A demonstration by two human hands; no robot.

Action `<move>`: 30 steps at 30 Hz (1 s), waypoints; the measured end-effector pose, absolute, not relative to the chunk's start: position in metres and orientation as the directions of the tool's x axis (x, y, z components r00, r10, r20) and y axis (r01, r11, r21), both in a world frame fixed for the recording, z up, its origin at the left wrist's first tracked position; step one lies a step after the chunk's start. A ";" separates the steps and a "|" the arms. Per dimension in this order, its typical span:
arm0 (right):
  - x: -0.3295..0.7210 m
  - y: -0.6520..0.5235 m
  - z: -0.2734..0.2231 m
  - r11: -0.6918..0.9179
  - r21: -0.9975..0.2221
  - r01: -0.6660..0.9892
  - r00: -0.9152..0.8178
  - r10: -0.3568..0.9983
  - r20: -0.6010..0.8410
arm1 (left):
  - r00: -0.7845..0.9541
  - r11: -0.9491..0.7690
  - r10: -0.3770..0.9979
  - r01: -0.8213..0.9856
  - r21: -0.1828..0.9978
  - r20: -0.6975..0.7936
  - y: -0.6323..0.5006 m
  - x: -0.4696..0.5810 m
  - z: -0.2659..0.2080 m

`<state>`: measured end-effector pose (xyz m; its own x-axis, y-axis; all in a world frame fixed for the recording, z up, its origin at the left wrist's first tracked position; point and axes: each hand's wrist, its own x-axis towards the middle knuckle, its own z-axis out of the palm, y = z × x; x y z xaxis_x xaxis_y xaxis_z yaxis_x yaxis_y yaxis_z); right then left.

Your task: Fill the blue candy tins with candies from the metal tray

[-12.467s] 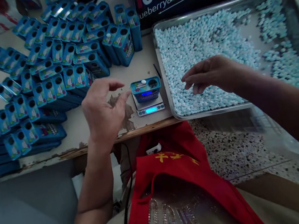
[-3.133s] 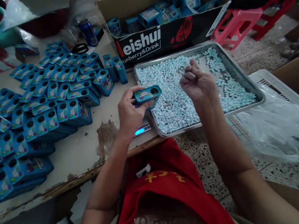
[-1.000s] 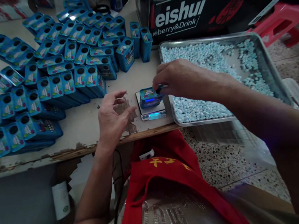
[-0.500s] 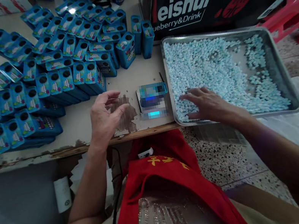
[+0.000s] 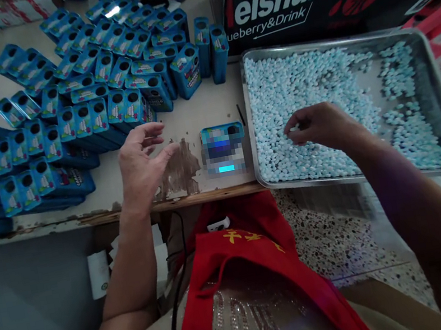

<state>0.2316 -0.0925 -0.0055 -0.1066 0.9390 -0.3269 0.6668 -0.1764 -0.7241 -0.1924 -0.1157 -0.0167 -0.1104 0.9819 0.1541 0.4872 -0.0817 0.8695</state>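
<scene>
My left hand [image 5: 146, 164] hovers open over the table near a worn brown patch, its thumb and fingers apart with nothing between them. Over a metal tray [image 5: 251, 125] of small pale blue candies [image 5: 283, 159], my right hand [image 5: 320, 127] has its fingers curled together. A few pale candies show at its fingertips; the palm is hidden. Between the hands lies a blue tin [image 5: 221, 132] on what looks like a small scale [image 5: 227, 168] with a lit display. Most of both is blurred out.
Many blue tins [image 5: 121, 111] with dark round openings stand in rows at the left and back. A black carton [image 5: 282, 6] holding more blue packs is behind the tray. A thin dark stick [image 5: 240, 115] lies beside the scale. The table's wooden edge [image 5: 225, 192] runs in front.
My right hand has lifted from the candies, and its spread fingers have curled together. My left hand has shifted slightly left and stays open. The view has moved a little.
</scene>
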 end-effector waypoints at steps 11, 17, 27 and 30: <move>0.130 -0.080 0.076 0.186 -0.732 0.655 -0.400 0.907 -0.128 | 0.060 -0.157 0.987 0.513 0.844 0.147 -0.122 -0.192 -0.034; 0.111 -0.075 0.070 0.346 -0.674 0.653 -0.497 0.867 -0.036 | 0.046 -0.170 0.984 0.513 0.842 0.171 -0.127 -0.214 -0.040; 0.142 -0.079 0.059 0.252 -0.634 0.731 -0.318 0.948 0.010 | 0.016 -0.145 0.987 0.522 0.841 0.160 -0.124 -0.211 -0.037; 0.179 -0.075 0.033 0.165 -0.369 0.915 -0.228 0.965 -0.132 | 0.019 -0.138 0.988 0.532 0.835 0.151 -0.124 -0.210 -0.038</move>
